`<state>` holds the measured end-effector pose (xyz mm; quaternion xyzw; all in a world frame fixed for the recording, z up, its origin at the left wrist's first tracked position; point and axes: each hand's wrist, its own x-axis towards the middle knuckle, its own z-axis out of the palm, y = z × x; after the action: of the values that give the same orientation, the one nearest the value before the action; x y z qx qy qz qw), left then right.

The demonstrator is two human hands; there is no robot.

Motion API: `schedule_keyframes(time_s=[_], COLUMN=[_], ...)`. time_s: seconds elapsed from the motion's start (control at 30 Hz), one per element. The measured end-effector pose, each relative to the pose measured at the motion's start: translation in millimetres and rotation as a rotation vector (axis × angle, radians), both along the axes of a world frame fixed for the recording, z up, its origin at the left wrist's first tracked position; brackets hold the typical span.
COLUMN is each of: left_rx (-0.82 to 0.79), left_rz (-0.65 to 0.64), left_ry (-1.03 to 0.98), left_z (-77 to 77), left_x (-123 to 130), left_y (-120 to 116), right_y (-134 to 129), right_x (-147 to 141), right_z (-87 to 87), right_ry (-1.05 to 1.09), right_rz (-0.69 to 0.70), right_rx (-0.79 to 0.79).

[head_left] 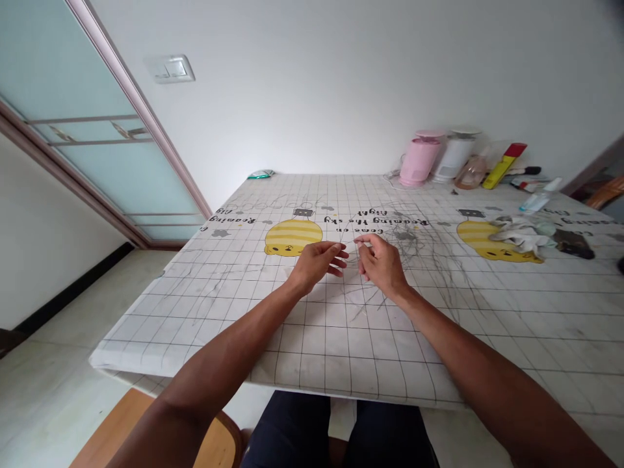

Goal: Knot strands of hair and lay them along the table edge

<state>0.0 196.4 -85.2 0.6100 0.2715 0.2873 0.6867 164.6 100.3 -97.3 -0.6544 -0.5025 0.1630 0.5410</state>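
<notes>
Over the middle of the table, my left hand (319,261) and my right hand (383,261) face each other with a small gap between the fingertips. The thumb and index finger of my left hand come together, while its other fingers curve loosely toward the right. My right hand is bent into a pinch, its index finger reaching toward the left hand. A faint pale patch shows between the fingertips; whether it is a thin, clear thing or part of the cloth I cannot tell. Beneath both hands lies a white checked tablecloth (322,344) with yellow bear prints and scribbled lines.
A pink cylindrical device (420,159), a white one (453,156), a bottle (472,171) and a yellow-and-red box (504,166) stand at the back right. Nearer lie a clear bottle (540,196) and a crumpled cloth (524,235). A green packet (260,174) lies at the far left corner.
</notes>
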Motion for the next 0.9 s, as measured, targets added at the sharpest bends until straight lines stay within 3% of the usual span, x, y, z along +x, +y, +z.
schedule_keyframes(time_s=[0.27,0.4,0.57,0.73,0.9], left_rx=[-0.172,-0.210,-0.128,0.037,0.160], left_rz=[-0.116,-0.086,-0.004,0.028,0.094], left_ry=[-0.072,-0.116,-0.103,0.043,0.016], left_z=[-3.2,-2.8,-3.0,-3.1,-6.2], left_x=[4.7,5.1,3.7,4.0,4.3], left_y=[-2.9,-3.5,-2.8,-4.6,-4.8], right_y=[3.6,4.7,0.6,-1.3,1.0], right_x=[3.1,2.4,-2.2,0.1,5.9], right_z=[-3.7,-7.6,-4.3,0.5,-2.3], right_ry=[-0.099,-0.214,-0.321,-0.293,-0.226], right_rz=[-0.159,-0.165,-0.111,-0.123,-0.103], right_rx=[0.081,0.100,0.111,0.103,0.082])
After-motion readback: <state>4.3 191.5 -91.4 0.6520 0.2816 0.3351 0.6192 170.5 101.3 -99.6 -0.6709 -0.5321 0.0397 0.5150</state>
